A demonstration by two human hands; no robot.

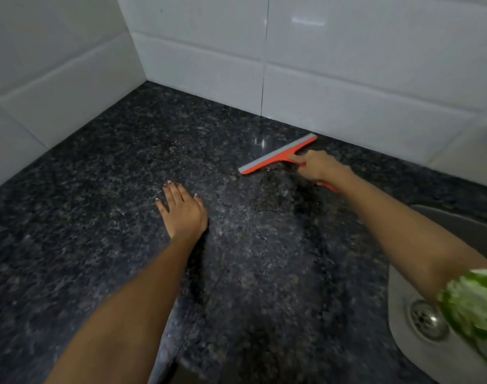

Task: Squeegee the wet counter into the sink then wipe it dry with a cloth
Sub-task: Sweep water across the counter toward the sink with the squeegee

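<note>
An orange squeegee [275, 156] with a grey blade lies edge-down on the dark speckled granite counter [98, 217], close to the back wall. My right hand [318, 164] is shut on its handle, whose orange tail pokes out under my wrist. A wet, darker patch [278, 200] spreads on the counter just in front of the blade. My left hand [182, 209] rests flat on the counter, fingers spread, holding nothing, to the left of the wet patch. The grey sink [419, 353] with its metal drain [426, 320] is at the lower right. No cloth is in view.
White tiled walls [347, 65] meet in a corner at the back left and close off the counter on two sides. A green patterned sleeve [475, 309] covers my right upper arm over the sink. A seam in the counter [198, 314] runs toward the front edge.
</note>
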